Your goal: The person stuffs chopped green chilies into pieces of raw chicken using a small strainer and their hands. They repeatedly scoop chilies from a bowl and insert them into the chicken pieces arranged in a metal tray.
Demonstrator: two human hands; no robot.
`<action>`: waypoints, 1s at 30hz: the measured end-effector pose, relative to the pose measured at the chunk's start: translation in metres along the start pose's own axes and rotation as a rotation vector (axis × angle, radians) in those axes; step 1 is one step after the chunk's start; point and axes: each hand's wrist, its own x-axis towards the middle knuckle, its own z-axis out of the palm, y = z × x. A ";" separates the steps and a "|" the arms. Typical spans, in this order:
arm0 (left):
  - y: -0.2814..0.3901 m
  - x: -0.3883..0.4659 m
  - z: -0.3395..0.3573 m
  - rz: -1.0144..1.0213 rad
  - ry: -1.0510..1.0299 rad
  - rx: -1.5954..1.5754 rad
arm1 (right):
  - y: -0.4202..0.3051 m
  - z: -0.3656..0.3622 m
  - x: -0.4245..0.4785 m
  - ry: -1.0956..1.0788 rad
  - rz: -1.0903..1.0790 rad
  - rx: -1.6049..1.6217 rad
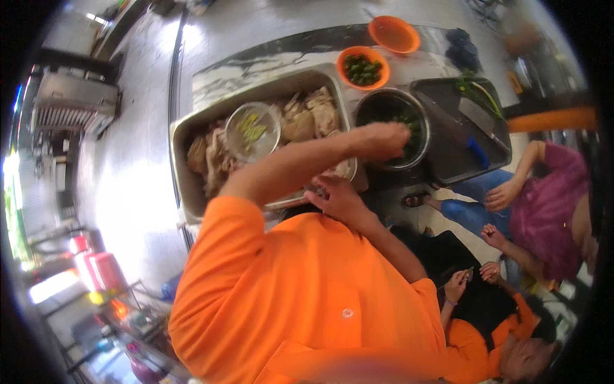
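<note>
My left hand, its arm stretched across the tray, is over the near-left part of a round steel pot with chopped leafy greens in it. Its fingertips are partly hidden, so a grip is unclear. My right hand is at the near edge of a deep metal tray, thumb and fingers apart; nothing held is plainly visible. Pieces of pale meat fill much of the tray. On them rests a round bowl with some light green chopped pieces.
Beyond the pot are an orange bowl of greens and another orange bowl. A dark tray at right holds a cleaver, a blue-handled knife and green stalks. Two people are close by at right.
</note>
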 end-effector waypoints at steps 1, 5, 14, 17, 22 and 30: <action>-0.007 -0.010 -0.026 -0.082 -0.080 -0.131 | 0.000 0.002 -0.003 0.058 0.005 -0.007; -0.050 -0.149 -0.089 -0.049 0.576 -0.179 | 0.000 0.004 -0.003 0.095 -0.096 0.005; -0.083 -0.324 -0.068 -0.667 0.696 -0.299 | -0.013 0.022 0.008 0.041 -0.028 0.082; -0.085 -0.341 -0.065 -0.614 0.723 -0.214 | -0.021 0.026 0.009 0.062 0.064 0.097; -0.077 -0.350 -0.070 -0.678 0.789 -0.273 | -0.035 0.024 0.005 0.080 0.093 0.118; -0.066 -0.372 -0.054 -0.698 0.701 -0.067 | -0.047 0.018 0.005 -0.120 0.020 0.024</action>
